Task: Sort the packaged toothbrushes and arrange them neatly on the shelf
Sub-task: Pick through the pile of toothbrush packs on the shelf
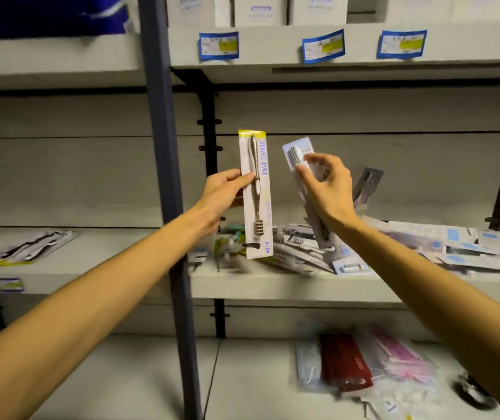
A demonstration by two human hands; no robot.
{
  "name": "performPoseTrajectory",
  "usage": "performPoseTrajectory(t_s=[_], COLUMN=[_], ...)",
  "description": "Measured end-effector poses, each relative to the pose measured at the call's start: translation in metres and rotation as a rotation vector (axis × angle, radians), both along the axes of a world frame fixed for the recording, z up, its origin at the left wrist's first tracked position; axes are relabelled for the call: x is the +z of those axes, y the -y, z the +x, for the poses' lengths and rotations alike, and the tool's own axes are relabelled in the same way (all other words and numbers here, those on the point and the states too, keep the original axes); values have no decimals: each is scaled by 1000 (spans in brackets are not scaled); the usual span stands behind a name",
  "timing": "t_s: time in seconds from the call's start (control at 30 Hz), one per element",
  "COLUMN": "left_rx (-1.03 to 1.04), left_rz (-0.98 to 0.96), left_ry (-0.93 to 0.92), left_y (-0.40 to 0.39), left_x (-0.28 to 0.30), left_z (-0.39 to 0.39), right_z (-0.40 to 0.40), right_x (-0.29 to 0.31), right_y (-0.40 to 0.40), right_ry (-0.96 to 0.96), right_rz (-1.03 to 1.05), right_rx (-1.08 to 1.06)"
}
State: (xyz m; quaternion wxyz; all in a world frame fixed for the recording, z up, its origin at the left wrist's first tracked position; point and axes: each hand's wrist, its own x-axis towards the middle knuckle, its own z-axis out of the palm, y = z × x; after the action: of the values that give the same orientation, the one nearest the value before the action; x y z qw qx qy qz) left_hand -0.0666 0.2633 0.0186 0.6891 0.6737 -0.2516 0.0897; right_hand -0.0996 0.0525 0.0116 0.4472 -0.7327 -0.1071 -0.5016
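My left hand [223,194] grips a packaged toothbrush with a yellow top edge [256,207], held upright with the bristles down, in front of the middle shelf [273,286]. My right hand [329,189] holds a second packaged toothbrush with a pale blue card [298,153], tilted, just to the right of the first. Below both hands a loose pile of packaged toothbrushes [303,250] lies on the shelf. More flat packs [470,247] spread to the right. One pack [367,183] leans against the back wall.
A dark metal upright [166,177] divides the shelving. On the left bay lies a small stack of packs [30,247]. The upper shelf carries white boxes [260,10] and blue price labels [218,45]. The bottom shelf holds red and pink packets [364,365].
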Motion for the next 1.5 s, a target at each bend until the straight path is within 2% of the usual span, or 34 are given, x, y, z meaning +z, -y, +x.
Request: performPoseTrajectory(t_s=[0.2,0.33,0.5,0.63,0.73,0.8,1.03,1.17,1.27,1.37,1.5], left_rx=[-62,-41,53,165,251,296,417,464,492,524,594], left_rz=[71,146,93,64,-32,-97,24,229,400,449,540], left_ry=[48,33,-127,-328,-531,-591,-574,-498,-370,-313,-213], left_y=[-97,-183,-267,-334,-379,-404,-466,-485,-500,-513,-526], left_x=[-19,-41,-75,-93,-99,-98,-92,-86,-83,-84,-93], left_z=[-45,-56,-62,-49,-34,-23,33,84,130,171,208], right_z=[-46,-67,-69,-48,-25,-6,82,135,169,199,228], right_x=[-12,-31,-51,-59,-69,-74,-82,-88,-85,-81,-81], right_y=[-98,-181,-268,-335,-373,-393,-449,-471,-483,-492,-502], right_ry=[43,32,-17,-68,-203,-316,-506,-606,-664,-698,-716], right_rz=[17,-114,-313,-266,-193,-110,128,295,393,454,429], right_rx=[5,19,89,146,209,256,339,474,541,568,580])
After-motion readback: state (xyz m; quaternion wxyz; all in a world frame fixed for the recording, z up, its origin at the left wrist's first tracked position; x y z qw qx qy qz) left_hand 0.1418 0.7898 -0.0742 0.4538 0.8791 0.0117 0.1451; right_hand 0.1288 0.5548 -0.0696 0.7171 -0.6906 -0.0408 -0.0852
